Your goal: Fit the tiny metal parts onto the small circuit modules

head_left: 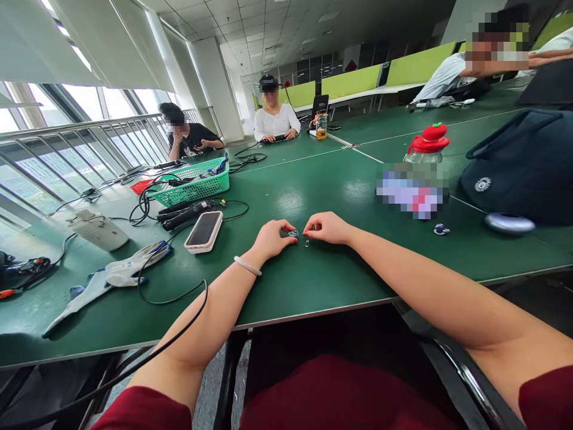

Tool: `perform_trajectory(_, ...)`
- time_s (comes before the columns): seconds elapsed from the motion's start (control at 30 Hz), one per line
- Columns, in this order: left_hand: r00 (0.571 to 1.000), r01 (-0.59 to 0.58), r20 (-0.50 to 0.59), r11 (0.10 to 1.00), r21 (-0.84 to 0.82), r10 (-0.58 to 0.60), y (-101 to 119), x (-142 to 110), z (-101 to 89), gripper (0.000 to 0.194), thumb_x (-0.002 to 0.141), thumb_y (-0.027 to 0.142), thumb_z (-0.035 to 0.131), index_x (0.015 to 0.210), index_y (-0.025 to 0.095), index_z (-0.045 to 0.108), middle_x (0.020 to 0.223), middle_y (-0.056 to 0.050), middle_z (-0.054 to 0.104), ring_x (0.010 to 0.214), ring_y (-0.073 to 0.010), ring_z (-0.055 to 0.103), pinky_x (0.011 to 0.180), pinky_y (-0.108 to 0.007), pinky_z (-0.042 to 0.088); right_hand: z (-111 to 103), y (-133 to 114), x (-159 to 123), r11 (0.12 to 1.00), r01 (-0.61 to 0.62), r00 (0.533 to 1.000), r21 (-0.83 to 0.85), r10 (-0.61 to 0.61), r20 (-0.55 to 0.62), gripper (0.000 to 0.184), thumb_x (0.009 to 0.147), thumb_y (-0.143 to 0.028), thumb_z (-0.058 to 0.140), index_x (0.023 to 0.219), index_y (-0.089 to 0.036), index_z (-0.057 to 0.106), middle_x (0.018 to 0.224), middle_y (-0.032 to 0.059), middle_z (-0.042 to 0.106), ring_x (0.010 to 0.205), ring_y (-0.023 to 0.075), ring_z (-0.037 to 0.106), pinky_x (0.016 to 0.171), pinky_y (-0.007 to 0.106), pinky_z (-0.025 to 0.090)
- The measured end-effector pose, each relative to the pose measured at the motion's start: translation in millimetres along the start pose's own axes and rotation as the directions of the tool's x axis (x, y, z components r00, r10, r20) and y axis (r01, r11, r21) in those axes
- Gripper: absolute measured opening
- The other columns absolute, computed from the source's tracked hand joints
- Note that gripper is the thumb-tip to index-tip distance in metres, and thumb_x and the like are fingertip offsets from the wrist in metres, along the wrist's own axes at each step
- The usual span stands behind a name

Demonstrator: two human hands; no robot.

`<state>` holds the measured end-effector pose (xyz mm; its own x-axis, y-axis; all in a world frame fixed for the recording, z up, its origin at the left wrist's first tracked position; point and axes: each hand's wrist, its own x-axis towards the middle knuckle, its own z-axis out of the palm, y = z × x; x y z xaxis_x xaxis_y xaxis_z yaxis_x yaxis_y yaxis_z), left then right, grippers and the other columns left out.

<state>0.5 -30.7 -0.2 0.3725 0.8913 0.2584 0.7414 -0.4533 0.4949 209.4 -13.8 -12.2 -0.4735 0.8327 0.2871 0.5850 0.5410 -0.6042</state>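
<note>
Above the green table [277, 280], my left hand [271, 237], with a pale bracelet [248, 266] at its wrist, pinches a small dark, speckled piece [293, 233] between thumb and fingers. Its exact kind is too small to tell. Just to the right, my right hand [330, 228] is closed in a pinch, fingertips close to that piece. Whatever those fingertips may hold is too tiny to make out. A tiny pale, frame-like bit [307, 243] lies on the tabletop below the right fingertips.
Left of my hands are a phone [205, 230], work gloves [119, 272], a white jug [97, 230], and a green basket [192, 185] with cables. A red-lidded jar [427, 145], dark bag [523, 164] and mouse [509, 223] stand right. Several people sit around. A black cable [179, 331] crosses my left arm.
</note>
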Motion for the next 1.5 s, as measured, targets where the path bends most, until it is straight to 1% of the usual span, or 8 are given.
perform_trajectory(0.17,1.0,0.01,-0.004,1.0,-0.019,-0.01,-0.4,0.0,1.2,0.025,0.067,0.031,0.075,0.089,0.022,0.069,0.092,-0.002,0.072,0.092,-0.0213,0.062,0.085,-0.035,0.046,1.1,-1.2,1.4,1.0,0.027,0.999,0.015,-0.026,-0.036,0.016,0.077,-0.032,0.063,0.075,-0.018,0.071,0.071,0.001,0.061,0.06,0.0111,0.047,0.059,0.025,0.037)
perform_trajectory(0.37,1.0,0.024,-0.002,0.998,-0.062,-0.024,1.1,-0.4,2.0,0.026,0.065,0.036,0.076,0.085,0.021,0.067,0.091,-0.002,0.071,0.089,-0.02,0.063,0.083,-0.033,0.047,5.9,-9.1,1.4,0.995,0.088,0.994,0.039,-0.085,-0.07,0.015,0.082,-0.028,0.057,0.078,-0.018,0.067,0.076,0.0016,0.06,0.06,0.0108,0.046,0.061,0.026,0.037)
perform_trajectory(0.73,1.0,0.011,0.0,0.998,-0.069,-0.011,1.2,-1.0,2.1,0.027,0.064,0.037,0.077,0.083,0.021,0.067,0.089,-0.001,0.07,0.089,-0.0201,0.063,0.084,-0.034,0.047,10.9,-10.0,1.3,0.989,0.141,0.985,0.046,-0.135,-0.107,0.013,0.083,-0.026,0.056,0.077,-0.018,0.064,0.077,0.0017,0.059,0.058,0.0104,0.045,0.06,0.026,0.037)
perform_trajectory(1.27,1.0,-0.017,0.008,0.999,-0.045,0.018,1.7,-0.9,2.0,0.027,0.064,0.038,0.076,0.084,0.021,0.067,0.088,-0.002,0.07,0.088,-0.0205,0.062,0.084,-0.034,0.047,11.9,-11.7,0.8,0.988,0.136,0.985,0.074,-0.127,-0.113,0.014,0.082,-0.029,0.058,0.077,-0.018,0.064,0.078,0.0016,0.059,0.058,0.0102,0.046,0.06,0.026,0.037)
perform_trajectory(1.5,1.0,0.022,0.024,0.997,-0.079,-0.02,4.0,-0.9,2.9,0.027,0.063,0.037,0.077,0.083,0.021,0.066,0.089,-0.001,0.07,0.089,-0.0201,0.062,0.084,-0.033,0.047,8.8,-16.4,-1.1,0.989,0.109,0.988,0.102,-0.097,-0.118,0.011,0.081,-0.025,0.06,0.076,-0.017,0.065,0.077,0.0012,0.059,0.057,0.0096,0.046,0.06,0.025,0.037)
